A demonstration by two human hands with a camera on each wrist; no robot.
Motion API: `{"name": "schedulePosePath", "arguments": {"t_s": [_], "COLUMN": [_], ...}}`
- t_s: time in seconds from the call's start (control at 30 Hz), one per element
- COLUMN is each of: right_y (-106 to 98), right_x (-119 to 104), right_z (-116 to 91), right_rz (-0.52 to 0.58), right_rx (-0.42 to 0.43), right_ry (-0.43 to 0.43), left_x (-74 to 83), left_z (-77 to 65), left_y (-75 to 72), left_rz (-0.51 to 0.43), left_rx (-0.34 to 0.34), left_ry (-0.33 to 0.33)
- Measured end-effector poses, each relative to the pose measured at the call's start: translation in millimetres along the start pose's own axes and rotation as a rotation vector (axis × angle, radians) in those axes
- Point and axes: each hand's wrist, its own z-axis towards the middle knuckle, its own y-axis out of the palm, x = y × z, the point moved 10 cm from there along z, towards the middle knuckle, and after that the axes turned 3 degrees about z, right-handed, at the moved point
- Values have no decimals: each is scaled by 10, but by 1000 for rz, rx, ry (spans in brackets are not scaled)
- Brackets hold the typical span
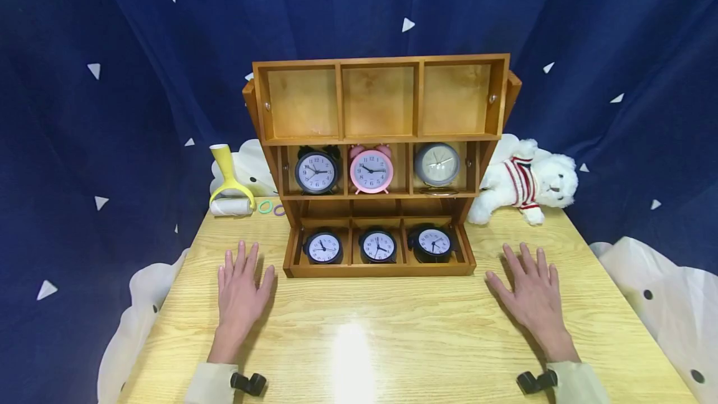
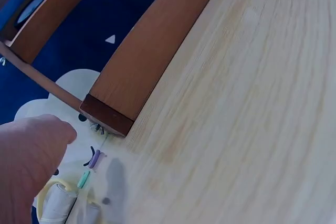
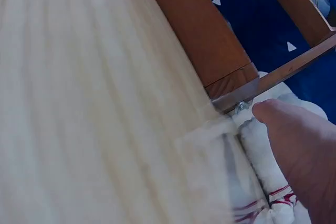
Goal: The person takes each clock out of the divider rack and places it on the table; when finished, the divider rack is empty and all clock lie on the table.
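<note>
My left hand [image 1: 241,295] lies palm down with its fingers spread, left of the wooden tiered shelf [image 1: 380,271]. On the other side my right hand [image 1: 530,298] is spread the same way, also holding nothing. Three black alarm clocks sit in the bottom tier: a left one [image 1: 324,248], a middle one [image 1: 378,246] and a right one [image 1: 434,242]. In the middle tier stand a black twin-bell clock [image 1: 316,171], a pink twin-bell clock [image 1: 371,170] and a grey round clock [image 1: 438,164]. The top tier's three compartments hold nothing.
A yellow-handled lint roller [image 1: 229,186] stands at the table's back left, beside a green ring [image 1: 265,206] and a purple ring [image 1: 278,210]. A white teddy bear [image 1: 527,181] in a striped sweater lies at the back right. Behind hangs a blue curtain [image 1: 140,105].
</note>
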Motion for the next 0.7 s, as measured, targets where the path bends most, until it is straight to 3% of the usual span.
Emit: {"name": "schedulePosePath", "arguments": {"t_s": [0.13,0.33,0.43,0.6,0.7], "right_y": [-95,-365,-602,-1079,-1244], "right_x": [-98,-393,-585,-931,-1139], "right_z": [59,238,327,397,490], "right_rz": [47,169,284,489,566], "right_rx": [11,100,235,586,699], "right_ry": [-1,-40,-86,-253,-347], "left_x": [32,96,137,242,269], "left_z": [26,65,94,174,200], "left_y": [22,184,284,437,487], "left_rz": [-83,-304,-429,-629,-708], "left_rx": [20,-4,-18,-32,-24], "left_ry": [1,-24,-45,-50,-57]}}
